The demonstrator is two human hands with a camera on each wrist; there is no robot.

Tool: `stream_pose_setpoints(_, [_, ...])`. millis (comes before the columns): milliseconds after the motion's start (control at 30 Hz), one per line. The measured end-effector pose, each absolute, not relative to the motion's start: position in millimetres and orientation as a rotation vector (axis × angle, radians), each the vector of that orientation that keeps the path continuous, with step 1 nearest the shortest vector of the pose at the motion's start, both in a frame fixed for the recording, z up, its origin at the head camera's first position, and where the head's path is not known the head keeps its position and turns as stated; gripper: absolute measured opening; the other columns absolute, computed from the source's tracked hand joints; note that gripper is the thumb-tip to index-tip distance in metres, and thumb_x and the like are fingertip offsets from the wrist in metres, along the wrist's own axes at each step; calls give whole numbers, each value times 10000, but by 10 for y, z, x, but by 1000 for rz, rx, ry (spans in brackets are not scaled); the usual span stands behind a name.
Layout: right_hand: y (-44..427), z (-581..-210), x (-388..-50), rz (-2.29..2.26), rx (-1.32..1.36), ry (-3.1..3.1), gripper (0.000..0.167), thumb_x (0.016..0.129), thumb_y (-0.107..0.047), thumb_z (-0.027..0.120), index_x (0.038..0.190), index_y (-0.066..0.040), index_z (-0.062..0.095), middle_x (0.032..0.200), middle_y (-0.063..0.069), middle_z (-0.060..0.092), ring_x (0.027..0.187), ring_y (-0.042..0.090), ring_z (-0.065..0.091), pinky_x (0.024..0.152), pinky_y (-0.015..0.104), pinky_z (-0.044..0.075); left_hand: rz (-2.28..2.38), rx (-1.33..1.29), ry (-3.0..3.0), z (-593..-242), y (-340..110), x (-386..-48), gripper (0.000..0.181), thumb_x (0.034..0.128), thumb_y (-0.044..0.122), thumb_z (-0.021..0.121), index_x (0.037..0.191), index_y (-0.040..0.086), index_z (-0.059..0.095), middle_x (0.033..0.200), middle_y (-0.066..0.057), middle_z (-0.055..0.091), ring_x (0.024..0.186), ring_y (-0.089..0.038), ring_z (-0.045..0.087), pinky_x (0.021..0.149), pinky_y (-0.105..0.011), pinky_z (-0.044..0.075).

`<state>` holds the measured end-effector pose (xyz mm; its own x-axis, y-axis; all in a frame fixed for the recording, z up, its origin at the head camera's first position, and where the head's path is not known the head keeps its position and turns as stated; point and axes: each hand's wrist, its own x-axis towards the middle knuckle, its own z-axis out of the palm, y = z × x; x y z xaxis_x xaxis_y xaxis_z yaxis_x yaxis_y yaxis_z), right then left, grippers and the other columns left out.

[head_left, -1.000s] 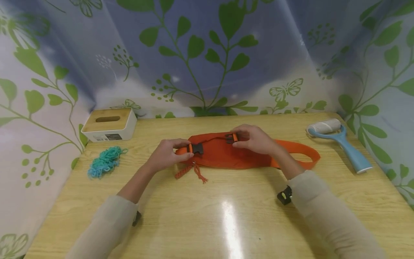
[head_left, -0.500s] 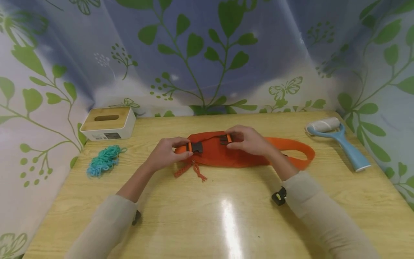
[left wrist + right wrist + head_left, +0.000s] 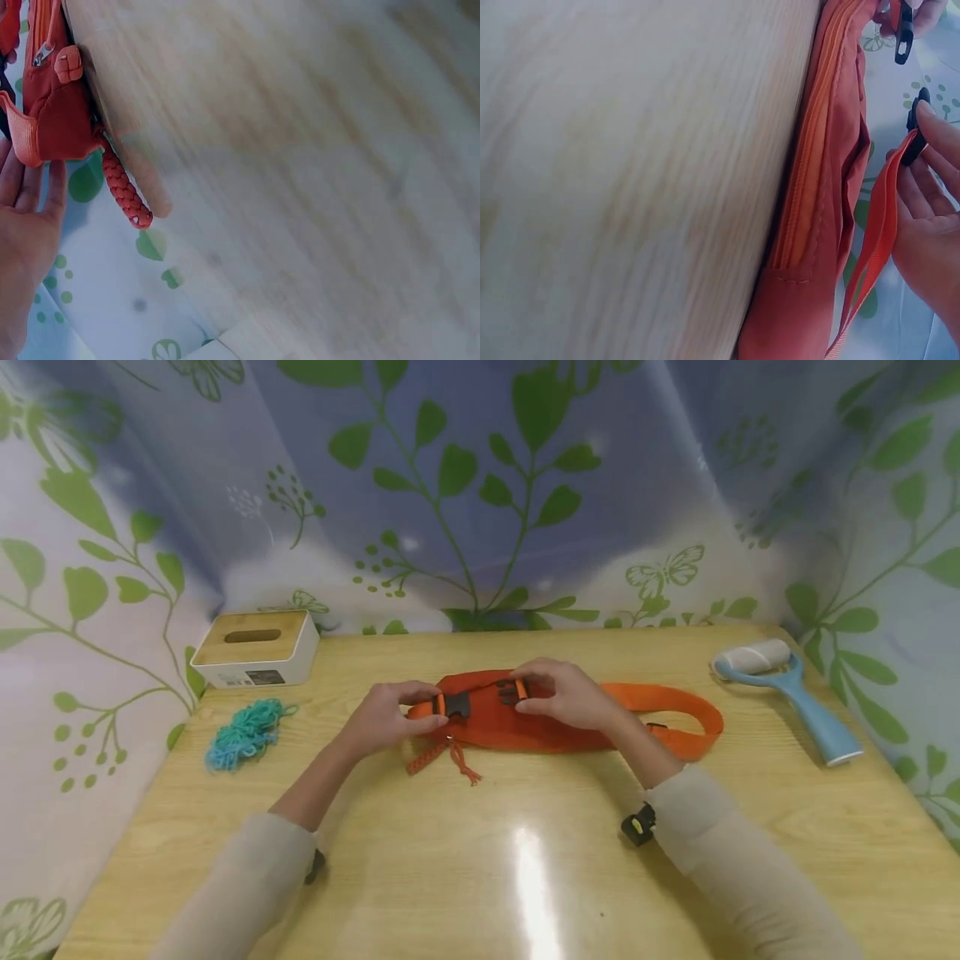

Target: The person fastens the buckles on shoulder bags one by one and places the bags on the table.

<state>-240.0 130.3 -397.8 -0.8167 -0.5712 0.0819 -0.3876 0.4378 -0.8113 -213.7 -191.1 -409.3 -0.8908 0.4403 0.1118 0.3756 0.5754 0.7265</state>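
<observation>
Over the red waist bag (image 3: pixel 528 735), whose long axis runs nine to three o'clock, the left hand's (image 3: pixel 378 714) close-curled fingers pinch the black socket buckle (image 3: pixel 458 706), and the right hand (image 3: pixel 566 693) likewise pinches the pronged buckle half (image 3: pixel 507 692), near but apart, toward two-to-three o'clock.

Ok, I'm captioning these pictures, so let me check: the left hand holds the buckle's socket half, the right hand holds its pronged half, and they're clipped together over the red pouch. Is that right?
Not clipped together: the head view shows the socket half in the left hand and the pronged half in the right hand apart, with a gap between them over the red pouch.
</observation>
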Motion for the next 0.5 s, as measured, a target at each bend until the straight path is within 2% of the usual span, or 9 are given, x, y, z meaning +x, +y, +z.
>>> stream_pose_setpoints(500, [1239, -3937, -2315, -1302, -746, 2500, 504, 902, -203, 801, 1358, -77, 629, 1393, 83, 579, 1346, 302, 507, 1092, 444, 421, 1230, 715, 2700, -4105, -1921, -2147, 500, 888, 333, 806, 1301, 77, 687, 1250, -102, 697, 1147, -326, 657, 906, -465, 544])
